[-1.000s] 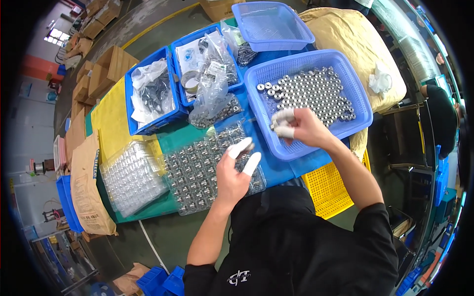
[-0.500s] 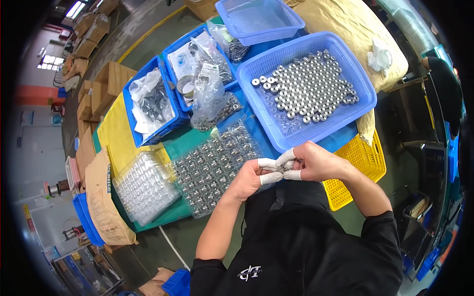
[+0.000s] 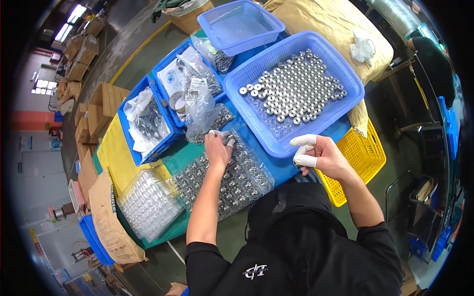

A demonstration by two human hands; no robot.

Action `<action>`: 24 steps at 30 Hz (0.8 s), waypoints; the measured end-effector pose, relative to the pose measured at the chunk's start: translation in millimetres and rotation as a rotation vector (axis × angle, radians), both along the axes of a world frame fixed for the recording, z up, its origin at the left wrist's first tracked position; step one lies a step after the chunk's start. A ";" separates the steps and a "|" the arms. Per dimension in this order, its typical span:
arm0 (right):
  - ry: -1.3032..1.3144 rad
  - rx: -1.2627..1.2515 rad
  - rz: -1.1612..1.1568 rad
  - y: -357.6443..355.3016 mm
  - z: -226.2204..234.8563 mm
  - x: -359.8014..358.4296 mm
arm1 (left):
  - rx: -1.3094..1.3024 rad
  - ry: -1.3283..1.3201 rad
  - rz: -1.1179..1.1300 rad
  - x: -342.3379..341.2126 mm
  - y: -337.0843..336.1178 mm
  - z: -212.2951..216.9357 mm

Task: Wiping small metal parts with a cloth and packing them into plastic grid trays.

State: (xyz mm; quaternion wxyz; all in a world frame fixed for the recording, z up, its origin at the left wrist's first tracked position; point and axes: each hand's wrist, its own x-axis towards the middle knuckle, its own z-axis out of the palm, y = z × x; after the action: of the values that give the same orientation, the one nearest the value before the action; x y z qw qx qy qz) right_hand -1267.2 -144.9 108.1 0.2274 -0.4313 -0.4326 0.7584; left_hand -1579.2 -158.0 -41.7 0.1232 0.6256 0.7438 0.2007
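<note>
My left hand (image 3: pixel 218 148), with white finger covers on its fingertips, reaches to the upper end of a clear plastic tray (image 3: pixel 247 185) filled with rows of small metal parts. Its fingers are bent down beside a clear bag of metal fittings (image 3: pixel 223 118); whatever lies under the fingertips is hidden. In front of the blue basket, my right hand (image 3: pixel 323 157) hovers with the index finger raised away from the thumb. A small metal part (image 3: pixel 297 165) shows dark below that thumb, mostly covered by the fingers. Shiny round metal pieces (image 3: pixel 301 89) lie in the blue perforated basket (image 3: pixel 276 146).
Stacked clear trays (image 3: pixel 148 204) stand at the left of the table. Behind are two blue bins (image 3: pixel 170 135) holding plastic bags and a tape roll, and a shallow blue basket (image 3: pixel 242 24). A yellow crate (image 3: pixel 365 153) sits at right, a brown paper sack (image 3: pixel 106 212) at left.
My hands were together over my lap around a small part. The left has moved away, left and forward, to the tray's upper end. The right has shifted slightly right. The view has turned.
</note>
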 end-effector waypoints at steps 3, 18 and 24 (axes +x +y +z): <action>-0.005 -0.013 -0.046 -4.9 -0.1 6.1 | 0.027 0.087 0.022 6.3 -0.3 -2.4; 0.016 -0.021 0.005 -11.8 -6.3 -3.6 | 0.018 0.181 0.068 8.1 -3.4 -7.3; 0.025 -0.018 0.051 -11.3 -6.4 -12.1 | 0.040 0.124 0.080 7.8 -8.8 -8.9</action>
State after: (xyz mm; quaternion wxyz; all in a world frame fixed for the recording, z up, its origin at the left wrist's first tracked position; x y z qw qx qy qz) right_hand -1279.3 -156.2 101.7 0.2097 -0.4128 -0.4338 0.7730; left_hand -1571.4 -166.7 -50.6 0.0563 0.6091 0.7700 0.1813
